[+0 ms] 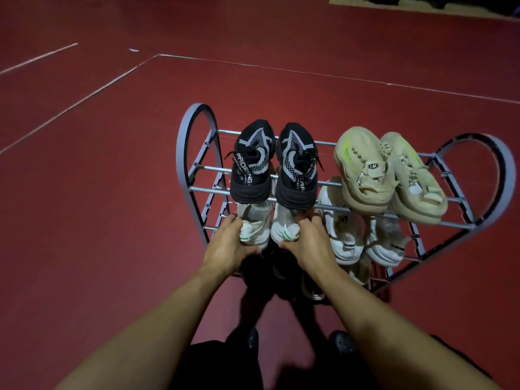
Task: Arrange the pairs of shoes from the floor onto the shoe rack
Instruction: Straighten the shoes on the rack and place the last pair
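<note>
Two hands hold a pair of white sneakers at the middle tier of the metal shoe rack (pixel 197 130): the left hand (pixel 228 246) grips the heel of the left white sneaker (pixel 256 223), the right hand (pixel 306 243) grips the right white sneaker (pixel 284 226). Directly above, on the top tier, sit black sneakers (pixel 274 164), with beige sneakers (pixel 388 173) beside them. Another white pair (pixel 363 235) rests on the middle tier to the right. The rack stands on a red floor (pixel 98 206).
</note>
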`<action>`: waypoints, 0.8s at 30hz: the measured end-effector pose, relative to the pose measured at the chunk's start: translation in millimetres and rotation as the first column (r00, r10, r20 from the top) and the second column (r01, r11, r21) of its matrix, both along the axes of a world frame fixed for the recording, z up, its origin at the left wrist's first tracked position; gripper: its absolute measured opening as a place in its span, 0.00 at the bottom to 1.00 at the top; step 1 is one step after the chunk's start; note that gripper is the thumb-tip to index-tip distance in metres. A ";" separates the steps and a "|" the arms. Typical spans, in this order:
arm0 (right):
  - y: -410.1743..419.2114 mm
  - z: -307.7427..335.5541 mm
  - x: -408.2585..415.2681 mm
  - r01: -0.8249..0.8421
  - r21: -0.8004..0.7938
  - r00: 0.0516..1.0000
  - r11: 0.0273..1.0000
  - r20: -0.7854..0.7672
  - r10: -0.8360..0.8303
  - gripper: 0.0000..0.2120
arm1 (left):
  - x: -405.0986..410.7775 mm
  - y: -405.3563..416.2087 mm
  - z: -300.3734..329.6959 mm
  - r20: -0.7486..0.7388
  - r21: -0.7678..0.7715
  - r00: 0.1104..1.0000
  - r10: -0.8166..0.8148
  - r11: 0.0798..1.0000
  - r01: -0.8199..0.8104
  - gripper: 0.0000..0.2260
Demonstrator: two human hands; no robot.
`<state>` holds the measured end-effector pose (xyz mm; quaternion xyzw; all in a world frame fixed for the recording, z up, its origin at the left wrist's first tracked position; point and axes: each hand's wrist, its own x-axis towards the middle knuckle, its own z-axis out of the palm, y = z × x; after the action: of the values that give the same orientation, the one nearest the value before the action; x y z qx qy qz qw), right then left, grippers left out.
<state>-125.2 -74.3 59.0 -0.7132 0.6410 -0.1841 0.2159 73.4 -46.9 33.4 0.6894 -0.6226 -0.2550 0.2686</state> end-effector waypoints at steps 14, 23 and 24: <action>-16.4 -8.2 -14.2 -0.098 0.067 0.995 0.993 0.029 0.096 0.32 | 5.9 -2.6 -3.3 -0.102 0.032 0.994 0.027 0.999 -0.024 0.37; -0.3 -8.4 -38.8 -0.071 0.120 0.995 0.990 -0.064 0.079 0.28 | 21.0 -0.5 -9.9 0.072 0.409 0.992 -0.100 0.910 0.062 0.23; 1.4 -8.2 -41.7 -0.055 0.120 0.996 0.991 -0.064 0.063 0.27 | 25.0 0.2 -14.9 0.106 0.472 0.982 -0.156 0.877 0.089 0.19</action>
<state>-166.9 -72.9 50.8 -0.7235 0.6365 -0.1149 0.2413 98.3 -46.8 18.5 0.7090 -0.6030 -0.3640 0.0340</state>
